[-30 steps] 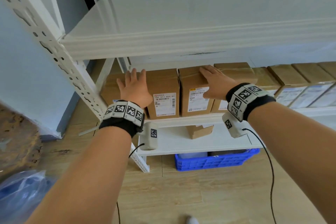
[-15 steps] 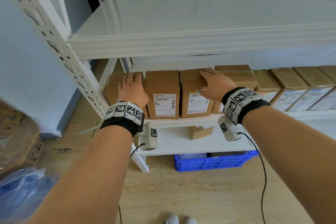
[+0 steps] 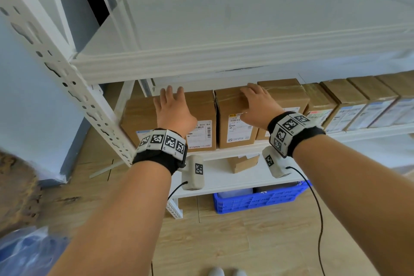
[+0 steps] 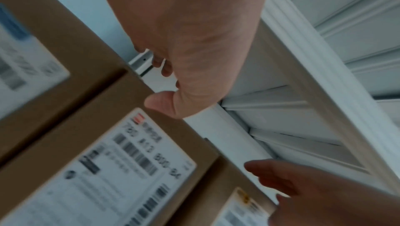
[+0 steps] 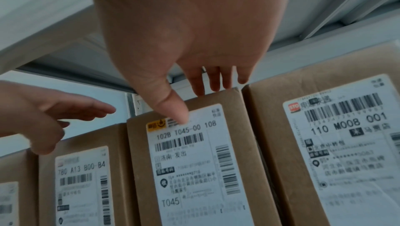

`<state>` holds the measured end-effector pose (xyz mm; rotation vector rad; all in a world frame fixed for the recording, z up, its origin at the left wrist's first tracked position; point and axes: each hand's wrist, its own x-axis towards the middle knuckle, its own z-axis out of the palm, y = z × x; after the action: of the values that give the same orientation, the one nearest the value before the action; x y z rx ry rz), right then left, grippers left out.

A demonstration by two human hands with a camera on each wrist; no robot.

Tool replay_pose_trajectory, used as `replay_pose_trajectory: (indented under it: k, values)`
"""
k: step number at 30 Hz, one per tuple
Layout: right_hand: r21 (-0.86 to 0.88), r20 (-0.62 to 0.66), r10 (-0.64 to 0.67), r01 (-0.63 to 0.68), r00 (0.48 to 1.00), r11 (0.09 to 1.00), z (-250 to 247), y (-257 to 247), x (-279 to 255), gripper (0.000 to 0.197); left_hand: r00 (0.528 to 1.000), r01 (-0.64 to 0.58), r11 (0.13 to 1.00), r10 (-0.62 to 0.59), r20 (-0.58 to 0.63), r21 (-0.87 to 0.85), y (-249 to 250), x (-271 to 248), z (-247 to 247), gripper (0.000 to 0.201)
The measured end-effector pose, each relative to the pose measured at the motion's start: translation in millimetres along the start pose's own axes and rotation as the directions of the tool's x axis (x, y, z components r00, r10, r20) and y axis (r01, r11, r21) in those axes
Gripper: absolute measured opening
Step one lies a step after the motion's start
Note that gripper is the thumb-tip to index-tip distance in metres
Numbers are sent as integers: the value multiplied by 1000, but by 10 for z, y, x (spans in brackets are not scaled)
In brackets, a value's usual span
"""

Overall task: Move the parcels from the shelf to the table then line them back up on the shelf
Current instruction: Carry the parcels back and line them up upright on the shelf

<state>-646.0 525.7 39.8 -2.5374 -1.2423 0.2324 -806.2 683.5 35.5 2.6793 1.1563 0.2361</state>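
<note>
A row of brown cardboard parcels with white labels stands on the middle shelf (image 3: 235, 150). My left hand (image 3: 173, 110) hovers with straight, spread fingers over the gap between the first parcel (image 3: 136, 119) and the second parcel (image 3: 201, 123), holding nothing. My right hand (image 3: 257, 103) lies over the top of the third parcel (image 3: 233, 123). In the right wrist view its fingers (image 5: 214, 79) reach the top edge of that T045 parcel (image 5: 194, 170) and the thumb touches the label. A fourth parcel (image 3: 284, 94) stands just right of it.
More parcels (image 3: 358, 101) continue to the right. The upper shelf board (image 3: 224, 58) hangs low over the row. A perforated white post (image 3: 56, 63) stands at left. Below are a small box (image 3: 243, 162) and a blue crate (image 3: 257, 199).
My left hand has lifted off the first parcel and moved up and right with its fingers spread. My right hand stays on the third parcel.
</note>
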Motion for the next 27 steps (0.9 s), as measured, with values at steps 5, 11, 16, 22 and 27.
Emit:
replay_pose_trajectory:
  k: [5, 11, 16, 22, 27]
  values:
    - [118, -91, 51, -40, 995, 992, -170, 195, -50, 62, 984, -171, 982, 174, 35, -79, 468, 57, 10, 87]
    - [56, -46, 125, -123, 991, 991, -401, 764, -95, 76, 945, -306, 948, 314, 95, -87, 1118, 53, 229, 85]
    - [1, 60, 68, -68, 996, 998, -524, 1135, -75, 83, 959, -255, 964, 262, 107, -74, 1547, -5, 381, 81]
    - [-14, 80, -76, 77, 994, 997, -555, 1324, -84, 67, 987, -156, 988, 155, 51, 16, 1737, -56, 460, 70]
    - [-7, 87, -142, 143, 986, 990, -558, 1410, -53, 60, 989, -140, 990, 140, 38, -9, 1762, -67, 515, 70]
